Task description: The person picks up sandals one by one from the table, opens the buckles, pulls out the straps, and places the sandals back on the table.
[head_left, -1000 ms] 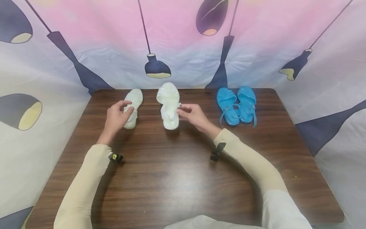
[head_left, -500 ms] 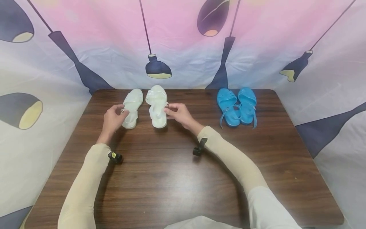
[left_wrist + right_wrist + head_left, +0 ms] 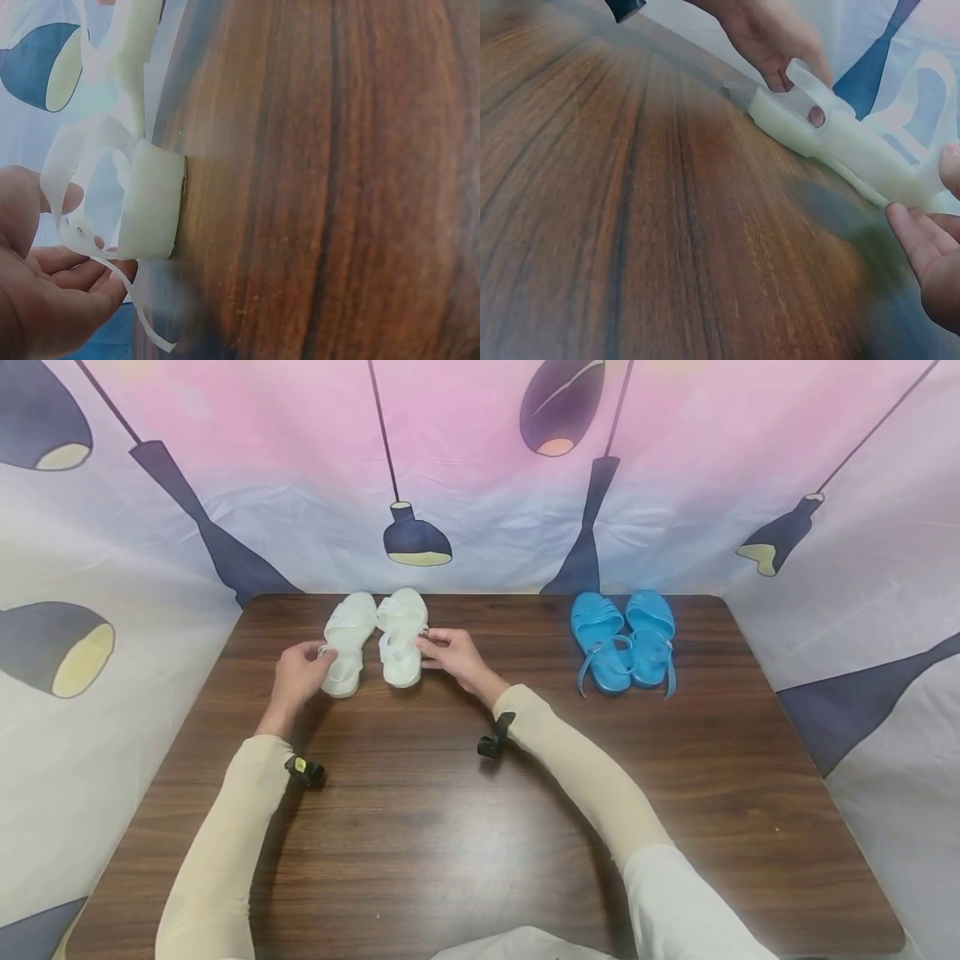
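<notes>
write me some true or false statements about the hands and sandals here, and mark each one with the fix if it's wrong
1. The left hand touches the left white sandal. True.
2. The blue sandals are on the right part of the wooden table. True.
3. The toes of the blue sandals point toward the person. False: they point toward the far edge.
4. The right hand holds the right white sandal. True.
5. The right white sandal is to the right of the blue sandals. False: it is to their left.
6. The right hand grips a strap of the blue sandals. False: neither hand touches them.
</notes>
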The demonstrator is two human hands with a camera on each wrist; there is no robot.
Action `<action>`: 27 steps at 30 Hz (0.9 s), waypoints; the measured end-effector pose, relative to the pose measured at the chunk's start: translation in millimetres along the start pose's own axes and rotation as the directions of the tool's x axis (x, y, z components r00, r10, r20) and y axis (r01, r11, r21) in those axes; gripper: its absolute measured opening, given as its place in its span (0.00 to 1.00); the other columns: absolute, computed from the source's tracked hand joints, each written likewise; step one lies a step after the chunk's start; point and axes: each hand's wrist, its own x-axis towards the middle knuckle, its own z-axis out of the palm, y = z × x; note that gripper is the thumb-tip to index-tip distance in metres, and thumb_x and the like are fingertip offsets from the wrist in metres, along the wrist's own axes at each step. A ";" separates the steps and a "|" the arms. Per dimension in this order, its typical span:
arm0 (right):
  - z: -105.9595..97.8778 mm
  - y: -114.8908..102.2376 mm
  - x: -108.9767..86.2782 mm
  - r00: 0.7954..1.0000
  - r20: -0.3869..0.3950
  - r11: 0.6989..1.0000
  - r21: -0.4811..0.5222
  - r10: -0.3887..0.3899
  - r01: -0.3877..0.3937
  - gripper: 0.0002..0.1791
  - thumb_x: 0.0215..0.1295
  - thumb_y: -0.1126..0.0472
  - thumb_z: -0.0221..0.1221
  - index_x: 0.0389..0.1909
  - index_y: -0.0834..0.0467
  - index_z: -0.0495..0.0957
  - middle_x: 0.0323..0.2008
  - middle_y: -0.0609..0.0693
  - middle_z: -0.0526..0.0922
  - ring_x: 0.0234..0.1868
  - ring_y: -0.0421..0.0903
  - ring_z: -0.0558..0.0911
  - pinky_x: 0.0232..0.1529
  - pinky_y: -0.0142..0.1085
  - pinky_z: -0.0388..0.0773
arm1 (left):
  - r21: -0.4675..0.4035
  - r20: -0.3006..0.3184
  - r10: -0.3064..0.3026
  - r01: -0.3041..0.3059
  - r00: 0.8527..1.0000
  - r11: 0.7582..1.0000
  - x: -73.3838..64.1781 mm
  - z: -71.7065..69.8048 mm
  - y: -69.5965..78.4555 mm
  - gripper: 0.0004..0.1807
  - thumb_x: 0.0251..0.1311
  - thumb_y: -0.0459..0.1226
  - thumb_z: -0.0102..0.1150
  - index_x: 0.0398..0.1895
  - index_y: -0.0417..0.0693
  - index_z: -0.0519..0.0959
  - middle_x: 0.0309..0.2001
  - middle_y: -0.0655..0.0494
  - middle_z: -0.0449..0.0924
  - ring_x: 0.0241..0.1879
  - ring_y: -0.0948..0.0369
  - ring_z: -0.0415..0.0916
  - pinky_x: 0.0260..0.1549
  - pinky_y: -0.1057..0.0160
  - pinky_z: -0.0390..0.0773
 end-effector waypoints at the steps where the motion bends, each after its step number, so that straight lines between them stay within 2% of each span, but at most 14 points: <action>1: 0.5 1.1 1.5 1.000 -0.001 1.000 0.003 0.005 -0.005 0.21 0.72 0.68 0.60 0.61 0.74 0.75 0.61 0.67 0.78 0.57 0.60 0.83 0.53 0.46 0.84 | -0.003 0.007 -0.008 0.008 1.000 1.000 -0.3 0.0 0.0 0.32 0.74 0.48 0.52 0.69 0.32 0.71 0.66 0.31 0.72 0.66 0.41 0.70 0.64 0.43 0.71; 9: 3.0 6.8 12.2 0.999 -0.015 0.999 -0.010 0.040 -0.040 0.22 0.73 0.65 0.60 0.63 0.72 0.75 0.64 0.63 0.77 0.59 0.58 0.82 0.52 0.43 0.84 | 0.009 0.037 -0.058 0.058 0.998 0.998 -0.9 0.1 -1.7 0.36 0.74 0.53 0.49 0.71 0.31 0.68 0.69 0.32 0.70 0.67 0.41 0.69 0.66 0.43 0.68; 18: 6.3 10.8 15.7 0.996 0.017 0.995 -0.043 0.093 -0.092 0.22 0.74 0.66 0.59 0.64 0.73 0.73 0.63 0.66 0.78 0.60 0.57 0.82 0.51 0.41 0.85 | 0.013 0.045 -0.069 0.068 0.997 0.998 0.2 -0.4 -3.7 0.37 0.74 0.54 0.48 0.70 0.31 0.68 0.68 0.31 0.70 0.65 0.41 0.70 0.65 0.43 0.69; 27: 6.7 13.5 14.0 0.994 0.013 0.993 -0.058 0.108 -0.107 0.21 0.73 0.67 0.60 0.62 0.74 0.74 0.59 0.66 0.80 0.56 0.57 0.84 0.48 0.39 0.86 | -0.013 0.050 -0.062 0.063 0.997 0.998 2.1 -0.1 -4.4 0.35 0.75 0.52 0.47 0.70 0.30 0.68 0.67 0.30 0.70 0.66 0.40 0.69 0.66 0.43 0.69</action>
